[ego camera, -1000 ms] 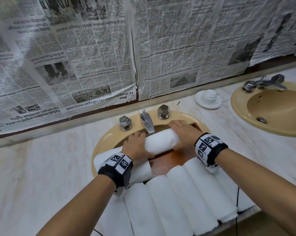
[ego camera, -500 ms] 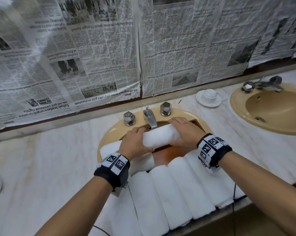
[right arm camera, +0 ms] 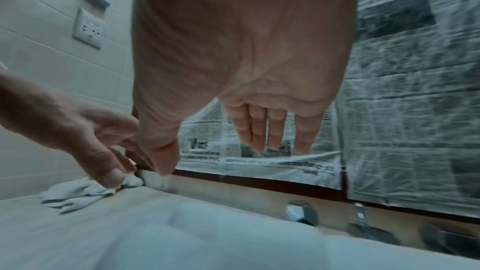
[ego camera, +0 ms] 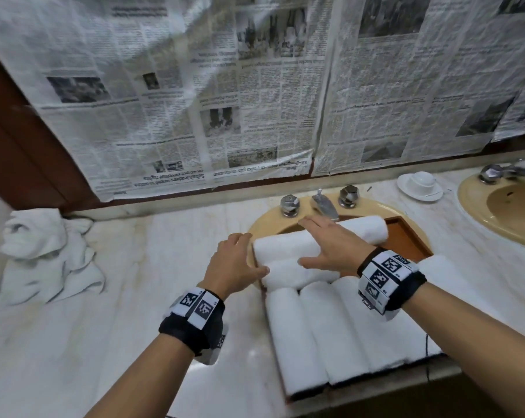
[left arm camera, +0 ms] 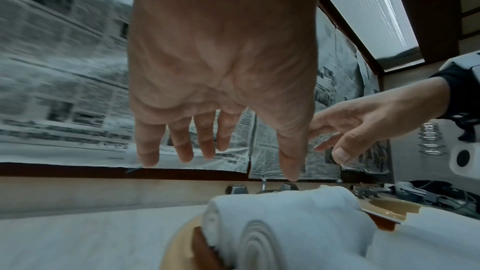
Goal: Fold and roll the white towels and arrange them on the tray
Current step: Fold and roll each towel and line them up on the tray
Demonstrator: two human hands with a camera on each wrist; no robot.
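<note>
Loose towels (ego camera: pixel 48 260) are waiting, heaped on the counter's left. Your left hand (ego camera: pixel 235 265) and right hand (ego camera: pixel 330 245) are lifting off the rolled towel (ego camera: pixel 288 245), fingers spread, holding nothing. It is lying crosswise on the tray (ego camera: pixel 406 236) now: placed, next towel due.

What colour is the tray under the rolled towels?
Reddish-brown, like wood. The tray shows best in the head view, beside the rolled towels.
</note>
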